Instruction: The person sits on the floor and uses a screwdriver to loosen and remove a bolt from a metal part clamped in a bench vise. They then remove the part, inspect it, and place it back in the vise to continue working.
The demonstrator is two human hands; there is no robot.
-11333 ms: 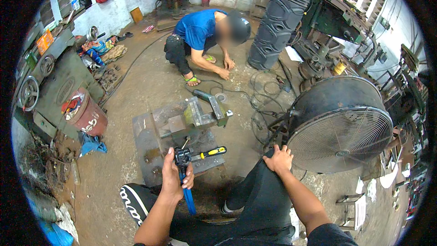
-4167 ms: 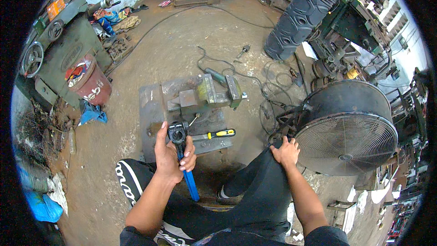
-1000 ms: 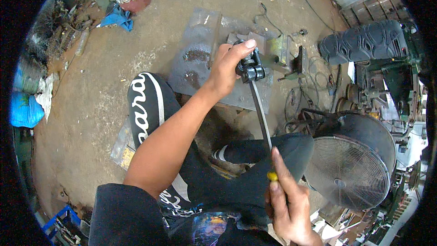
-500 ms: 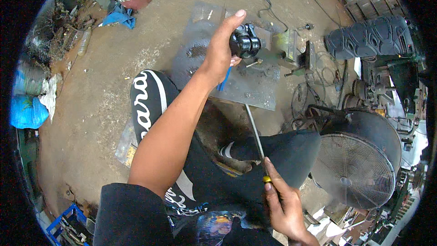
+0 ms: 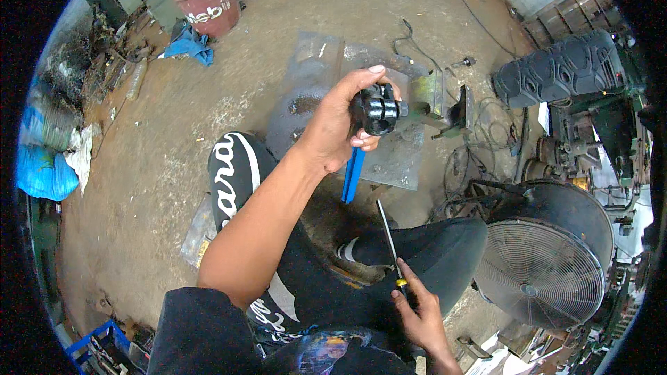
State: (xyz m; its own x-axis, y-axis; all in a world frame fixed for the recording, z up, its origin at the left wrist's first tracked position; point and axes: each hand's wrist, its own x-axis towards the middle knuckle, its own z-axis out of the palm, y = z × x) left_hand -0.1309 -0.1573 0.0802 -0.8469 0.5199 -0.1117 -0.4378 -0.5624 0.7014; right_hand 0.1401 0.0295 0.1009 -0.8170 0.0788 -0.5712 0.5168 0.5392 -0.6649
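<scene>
My left hand [image 5: 340,121] is raised over a metal plate [image 5: 399,160] on the floor and is wrapped round a glossy black metal clamp part [image 5: 379,110] with a bolt through it. Below my fingers a blue, two-legged piece [image 5: 353,177] sticks out; whether it is joined to the black part is hidden. Low on the right, my right hand [image 5: 420,312] is closed round the handle of a long, thin, steel-shafted tool [image 5: 387,230] with a yellow collar. Its shaft points up and away, the tip apart from the black part. I cannot make out whether it is a file or a screwdriver.
A green-grey metal vise or block [image 5: 432,97] stands just right of the plate. A large drum fan [image 5: 538,271] is at my right, with cables [image 5: 479,142] on the floor. A black speaker-like case [image 5: 559,69] lies beyond. A red bucket [image 5: 208,10] stands far left.
The view has tilted, so the scene sits lower. My left hand has come nearer to me, and more of the blue piece shows below it. The thin tool has drawn back slightly towards me.
</scene>
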